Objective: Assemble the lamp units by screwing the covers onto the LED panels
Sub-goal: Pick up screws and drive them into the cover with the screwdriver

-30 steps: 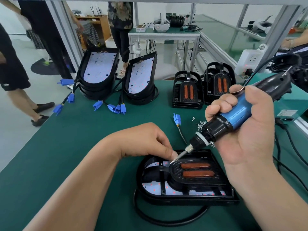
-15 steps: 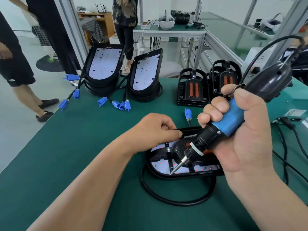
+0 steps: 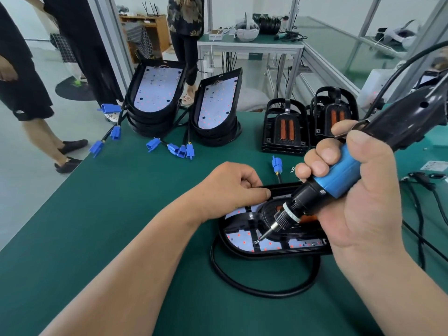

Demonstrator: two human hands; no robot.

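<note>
Hands are working over the tabletop (image 3: 126, 195), where the lamp unit (image 3: 271, 253) is lying directly ahead, its long axis running left to right. Left hand (image 3: 232, 187) is resting curled on its far left rim; whether it is gripping, I cannot tell. Right hand (image 3: 358, 200) is wrapping the screwdriver (image 3: 339, 177), which is slanting down-left, its bit meeting a screw (image 3: 256, 241) near the front edge.

Driver bit moved from the far screw point to a near one.
Over the last second the right hand (image 3: 358, 202) swung the screwdriver (image 3: 339, 175) from the cover's (image 3: 269, 214) far-left corner to a screw (image 3: 256, 241) on the LED panel's (image 3: 238, 237) near side. The left hand (image 3: 232, 187) left the bit tip and now holds the lamp unit's (image 3: 266, 253) far rim.
</note>
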